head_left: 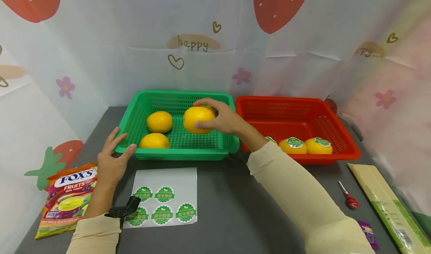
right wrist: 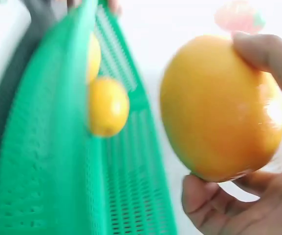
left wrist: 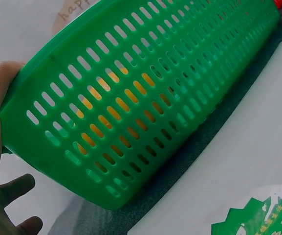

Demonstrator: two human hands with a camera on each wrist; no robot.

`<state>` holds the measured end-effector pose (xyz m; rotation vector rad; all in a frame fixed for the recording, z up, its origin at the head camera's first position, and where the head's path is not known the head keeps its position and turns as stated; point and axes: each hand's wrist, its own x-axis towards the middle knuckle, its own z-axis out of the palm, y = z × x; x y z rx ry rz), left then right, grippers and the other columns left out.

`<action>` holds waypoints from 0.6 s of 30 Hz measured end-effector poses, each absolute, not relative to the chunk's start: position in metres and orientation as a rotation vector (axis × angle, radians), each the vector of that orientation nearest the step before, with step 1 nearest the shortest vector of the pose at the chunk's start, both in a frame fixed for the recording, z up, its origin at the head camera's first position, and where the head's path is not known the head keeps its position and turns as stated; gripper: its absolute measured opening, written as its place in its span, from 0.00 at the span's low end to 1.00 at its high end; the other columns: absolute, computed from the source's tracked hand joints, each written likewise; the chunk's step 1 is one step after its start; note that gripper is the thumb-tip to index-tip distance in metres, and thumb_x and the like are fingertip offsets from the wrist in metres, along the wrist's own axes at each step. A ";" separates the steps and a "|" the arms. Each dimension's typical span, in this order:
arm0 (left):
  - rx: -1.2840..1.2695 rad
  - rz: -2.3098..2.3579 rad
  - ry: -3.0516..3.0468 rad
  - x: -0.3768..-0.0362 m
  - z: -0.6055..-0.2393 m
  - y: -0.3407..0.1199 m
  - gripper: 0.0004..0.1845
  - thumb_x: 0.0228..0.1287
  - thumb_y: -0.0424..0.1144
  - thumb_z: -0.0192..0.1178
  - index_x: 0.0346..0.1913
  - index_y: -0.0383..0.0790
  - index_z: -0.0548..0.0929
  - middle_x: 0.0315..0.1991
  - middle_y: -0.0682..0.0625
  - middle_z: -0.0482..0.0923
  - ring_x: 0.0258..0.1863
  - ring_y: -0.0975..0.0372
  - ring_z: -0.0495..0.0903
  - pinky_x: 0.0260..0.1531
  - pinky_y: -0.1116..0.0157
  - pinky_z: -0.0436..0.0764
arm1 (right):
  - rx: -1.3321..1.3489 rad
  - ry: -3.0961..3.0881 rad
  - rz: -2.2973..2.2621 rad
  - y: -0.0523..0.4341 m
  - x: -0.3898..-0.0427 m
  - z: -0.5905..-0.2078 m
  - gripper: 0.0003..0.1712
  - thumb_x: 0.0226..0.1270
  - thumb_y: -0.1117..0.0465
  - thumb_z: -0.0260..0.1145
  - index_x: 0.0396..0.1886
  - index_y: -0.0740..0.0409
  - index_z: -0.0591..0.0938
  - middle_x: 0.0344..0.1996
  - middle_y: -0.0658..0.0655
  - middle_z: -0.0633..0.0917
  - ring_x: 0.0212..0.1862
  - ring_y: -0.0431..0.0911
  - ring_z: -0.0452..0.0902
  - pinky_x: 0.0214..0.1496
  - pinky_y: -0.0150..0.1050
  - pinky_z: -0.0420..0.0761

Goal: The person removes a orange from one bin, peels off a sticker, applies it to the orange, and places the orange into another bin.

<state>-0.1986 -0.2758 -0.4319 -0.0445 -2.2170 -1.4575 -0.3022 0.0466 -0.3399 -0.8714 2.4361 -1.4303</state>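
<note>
A: Which step is this?
B: The right hand point(head_left: 223, 119) grips an orange point(head_left: 198, 119) above the green basket point(head_left: 175, 151); the left hand point(head_left: 112, 160), fingers spread, steadies its corner.
A: Next?
B: Probably a label from the sticker sheet point(head_left: 163, 198).

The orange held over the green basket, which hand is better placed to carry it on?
Right. The right hand already grips the orange, likely best placed, while the left hand rests on the green basket corner.
</note>
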 end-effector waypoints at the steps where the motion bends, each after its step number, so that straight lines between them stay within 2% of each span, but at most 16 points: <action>1: -0.044 -1.458 -2.220 -0.197 -0.430 -0.275 0.23 0.65 0.31 0.61 0.62 0.26 0.74 0.72 0.45 0.58 0.69 0.54 0.57 0.47 0.75 0.65 | -0.911 2.428 -1.487 0.055 -0.289 -0.340 0.31 0.57 0.51 0.73 0.62 0.44 0.75 0.55 0.50 0.74 0.47 0.50 0.72 0.45 0.45 0.78; 6: 0.004 -1.411 -2.241 -0.201 -0.438 -0.282 0.24 0.66 0.33 0.62 0.63 0.29 0.74 0.72 0.49 0.59 0.66 0.61 0.62 0.44 0.79 0.66 | -1.014 2.403 -1.715 0.096 -0.225 -0.361 0.29 0.57 0.57 0.72 0.60 0.50 0.77 0.58 0.51 0.76 0.46 0.53 0.74 0.44 0.49 0.78; 10: 0.043 -1.393 -2.232 -0.207 -0.445 -0.287 0.24 0.66 0.33 0.61 0.63 0.30 0.74 0.72 0.50 0.59 0.59 0.68 0.68 0.38 0.79 0.66 | -0.861 2.412 -1.783 0.124 -0.187 -0.391 0.29 0.56 0.58 0.73 0.60 0.49 0.78 0.55 0.52 0.77 0.44 0.53 0.75 0.42 0.50 0.78; 12: 0.038 -1.407 -2.224 -0.208 -0.445 -0.286 0.24 0.66 0.33 0.61 0.63 0.30 0.74 0.72 0.49 0.59 0.59 0.68 0.68 0.37 0.78 0.66 | -0.742 2.433 -1.771 0.135 -0.173 -0.406 0.29 0.57 0.58 0.73 0.60 0.49 0.78 0.54 0.51 0.78 0.43 0.51 0.75 0.42 0.48 0.78; 15: 0.018 -1.405 -2.238 -0.209 -0.446 -0.284 0.24 0.66 0.35 0.61 0.64 0.31 0.74 0.72 0.50 0.58 0.66 0.64 0.61 0.38 0.77 0.65 | -0.602 2.485 -1.718 0.145 -0.155 -0.421 0.28 0.57 0.61 0.73 0.59 0.51 0.79 0.52 0.52 0.79 0.42 0.50 0.75 0.42 0.46 0.77; 18: 0.021 -1.376 -2.283 -0.208 -0.446 -0.279 0.25 0.67 0.38 0.61 0.65 0.34 0.73 0.73 0.53 0.57 0.69 0.61 0.58 0.41 0.76 0.63 | -0.539 2.518 -1.665 0.152 -0.141 -0.429 0.28 0.58 0.62 0.73 0.59 0.54 0.79 0.51 0.54 0.81 0.41 0.50 0.75 0.41 0.46 0.76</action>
